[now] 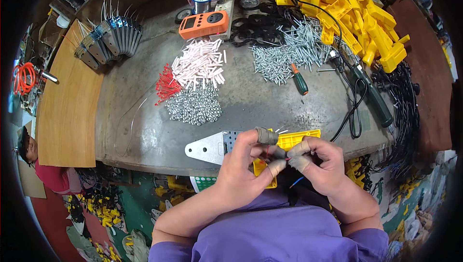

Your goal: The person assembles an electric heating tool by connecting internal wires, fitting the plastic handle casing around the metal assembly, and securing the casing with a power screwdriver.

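Observation:
My left hand (pixel 251 158) and my right hand (pixel 316 160) meet at the bench's near edge, with grey coverings on several fingertips. Both pinch a thin wire (pixel 288 158), dark with a bit of red, mostly hidden by the fingers. Just behind the hands lies a yellow plastic housing (pixel 301 138) with a ribbed inside; more yellow plastic (pixel 260 166) shows below my left fingers. Left of my left hand is a tapered grey metal bracket (pixel 205 149) with holes, its right end partly covered. A blue wire end (pixel 297 182) sticks out below my right hand.
Piles of metal nuts (pixel 195 105), red pieces (pixel 167 84), white sleeves (pixel 198 63) and screws (pixel 284 49) lie on the bench. Beyond are an orange meter (pixel 203 24) and yellow housings (pixel 354 13). A soldering iron (pixel 369 93) and screwdriver (pixel 299 81) lie right; another person (pixel 50 172) is far left.

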Available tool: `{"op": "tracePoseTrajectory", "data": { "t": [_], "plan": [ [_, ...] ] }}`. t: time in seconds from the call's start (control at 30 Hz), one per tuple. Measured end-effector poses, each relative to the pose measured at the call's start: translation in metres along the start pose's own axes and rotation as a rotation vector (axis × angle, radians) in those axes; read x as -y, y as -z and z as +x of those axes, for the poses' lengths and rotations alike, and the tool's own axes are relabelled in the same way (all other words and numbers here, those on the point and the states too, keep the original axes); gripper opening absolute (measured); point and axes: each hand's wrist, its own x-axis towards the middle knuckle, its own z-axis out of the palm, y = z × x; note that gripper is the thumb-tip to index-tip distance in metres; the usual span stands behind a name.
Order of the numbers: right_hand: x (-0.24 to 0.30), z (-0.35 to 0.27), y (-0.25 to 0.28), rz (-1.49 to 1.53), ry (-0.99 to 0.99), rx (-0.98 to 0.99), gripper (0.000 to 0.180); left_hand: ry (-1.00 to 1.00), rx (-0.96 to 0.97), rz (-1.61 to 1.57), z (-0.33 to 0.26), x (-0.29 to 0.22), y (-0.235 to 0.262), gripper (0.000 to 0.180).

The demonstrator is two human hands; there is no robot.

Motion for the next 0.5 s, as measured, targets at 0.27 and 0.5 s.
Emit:
{"op": "tracePoseTrajectory", "data": {
  "t": [0.27, 0.5],
  "plan": [
    [0.004, -0.009, 0.021, -0.597, 0.107, 0.123, 0.016, -0.131, 0.107, 0.978, 0.013, -0.013, 0.026, 0.042],
    [-0.010, 0.000, 0.016, -0.495, 0.240, 0.070, 0.015, -0.277, 0.232, 0.969, 0.021, 0.001, 0.008, 0.044]
  ]
}}
